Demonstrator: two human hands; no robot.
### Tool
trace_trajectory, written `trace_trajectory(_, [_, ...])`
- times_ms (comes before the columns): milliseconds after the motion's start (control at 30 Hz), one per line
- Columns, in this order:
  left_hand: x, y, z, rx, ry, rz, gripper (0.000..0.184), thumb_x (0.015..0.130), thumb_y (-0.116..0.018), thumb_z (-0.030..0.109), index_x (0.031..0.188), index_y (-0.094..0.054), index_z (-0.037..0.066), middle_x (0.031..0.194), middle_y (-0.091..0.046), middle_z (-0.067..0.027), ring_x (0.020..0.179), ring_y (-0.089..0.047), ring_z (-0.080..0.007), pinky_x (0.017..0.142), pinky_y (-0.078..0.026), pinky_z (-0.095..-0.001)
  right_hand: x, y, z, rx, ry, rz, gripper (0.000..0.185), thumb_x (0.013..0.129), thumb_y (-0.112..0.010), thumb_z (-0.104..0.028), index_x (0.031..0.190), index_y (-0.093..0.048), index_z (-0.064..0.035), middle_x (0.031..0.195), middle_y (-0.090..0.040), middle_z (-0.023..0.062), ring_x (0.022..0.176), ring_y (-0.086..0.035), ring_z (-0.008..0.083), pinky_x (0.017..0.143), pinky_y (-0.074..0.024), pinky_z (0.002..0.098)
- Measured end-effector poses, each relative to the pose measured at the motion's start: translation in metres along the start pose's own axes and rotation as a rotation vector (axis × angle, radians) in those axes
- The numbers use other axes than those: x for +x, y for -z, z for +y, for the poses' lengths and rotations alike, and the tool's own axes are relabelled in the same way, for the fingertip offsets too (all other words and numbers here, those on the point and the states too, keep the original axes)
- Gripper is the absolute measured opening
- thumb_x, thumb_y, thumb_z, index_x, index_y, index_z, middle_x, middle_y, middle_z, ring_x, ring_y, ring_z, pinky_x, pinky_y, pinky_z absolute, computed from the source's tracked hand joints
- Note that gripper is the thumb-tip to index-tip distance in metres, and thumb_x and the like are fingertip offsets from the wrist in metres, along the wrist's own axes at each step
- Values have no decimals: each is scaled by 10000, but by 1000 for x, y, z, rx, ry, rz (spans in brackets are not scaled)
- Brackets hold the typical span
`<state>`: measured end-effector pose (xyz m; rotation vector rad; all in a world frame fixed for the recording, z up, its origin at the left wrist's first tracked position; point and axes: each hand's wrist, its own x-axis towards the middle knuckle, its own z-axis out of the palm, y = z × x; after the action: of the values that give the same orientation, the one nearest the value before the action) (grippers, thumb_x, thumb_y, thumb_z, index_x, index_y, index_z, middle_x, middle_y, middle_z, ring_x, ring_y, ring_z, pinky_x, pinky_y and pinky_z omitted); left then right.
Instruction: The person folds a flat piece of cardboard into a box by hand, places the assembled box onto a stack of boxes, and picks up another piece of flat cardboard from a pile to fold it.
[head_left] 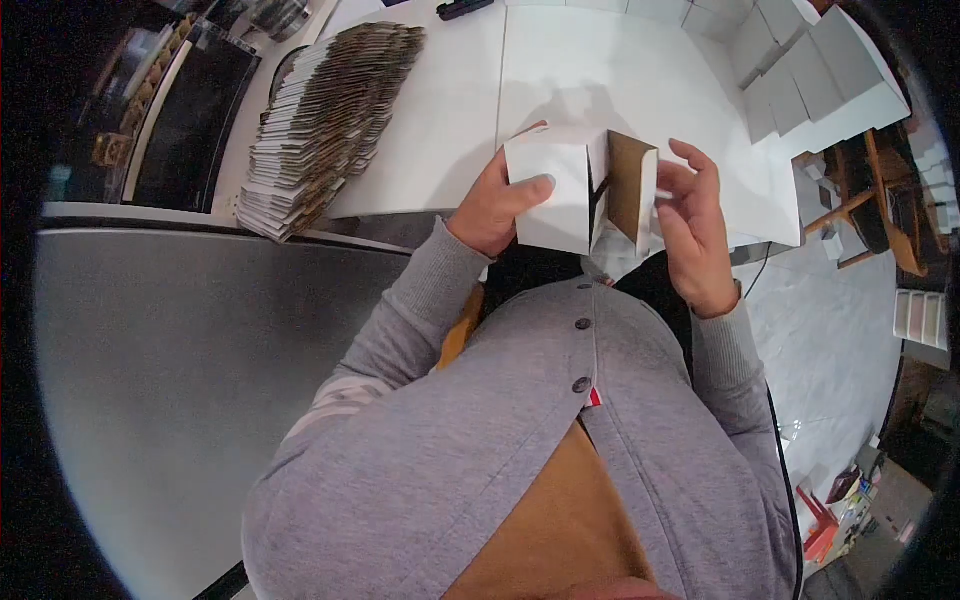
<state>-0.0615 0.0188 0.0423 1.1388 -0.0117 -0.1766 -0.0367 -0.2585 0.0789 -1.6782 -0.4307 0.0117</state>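
Observation:
A small white cardboard box (552, 218) is held at the table's near edge, tilted on its side. My left hand (490, 212) is closed around its left side, the thumb lying on the white face. On the right the box's end is open, and a flap with a brown inner side (628, 192) stands out from it. Beside that flap is my right hand (697, 235), its fingers apart and slightly curved. Its fingertips are close to the flap's edge; whether they touch it I cannot tell.
Flat folded white-and-brown cartons (325, 120) lie in a long fanned stack at the left. Assembled white boxes (825, 75) stand along the back right of the white table (590, 70). A black object (464, 8) lies at the far edge. Wooden furniture (875, 190) stands right.

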Motion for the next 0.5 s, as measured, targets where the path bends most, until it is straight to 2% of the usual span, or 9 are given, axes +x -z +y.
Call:
trace_trajectory(67, [1,2,-1,-89,51,13,947,926,-789,30,1747,-317,23,1580,-571,-236,1351,-617,-309,1163,-504,-401,-1,-1,0,27,42,73,805,814,-683,-30,1585,-456,4,1431,-667,293,1240,-689,415,1101,-549,488])
trace_trajectory(200, [-1,-14,0,-3,-66,57,891,962,-738,42,1747,-315,17,1583,-564,-248,1336,-620,-301,1154,-507,-397,-20,-8,-20,-246,639,91,610,850,-713,-44,1450,-615,-1,1416,-694,258,1297,-664,414,1144,-521,484])
trace_trajectory(233, [-2,-14,0,-1,-69,53,891,962,-738,42,1747,-315,17,1583,-564,-248,1336,-620,-301,1154,-507,-397,-20,-10,-22,-247,642,94,610,850,-713,-44,1450,-615,-1,1416,-694,258,1297,-664,414,1144,-521,484])
trace_trajectory(367, [3,-9,-4,-56,-108,34,907,957,-744,39,1751,-305,15,1582,-563,-245,1327,-621,-294,1156,-503,-391,-12,-15,-29,-366,445,-102,371,907,-750,-91,1268,-709,-19,1410,-705,209,1310,-655,395,1125,-525,471])
trace_trajectory(500, [1,-3,-4,-23,-109,28,907,958,-738,38,1754,-304,17,1591,-554,-241,1330,-617,-296,1156,-500,-383,-8,-5,-16,-362,388,-93,337,932,-775,-139,1245,-715,-30,1374,-717,183,1263,-667,395,1081,-535,471])
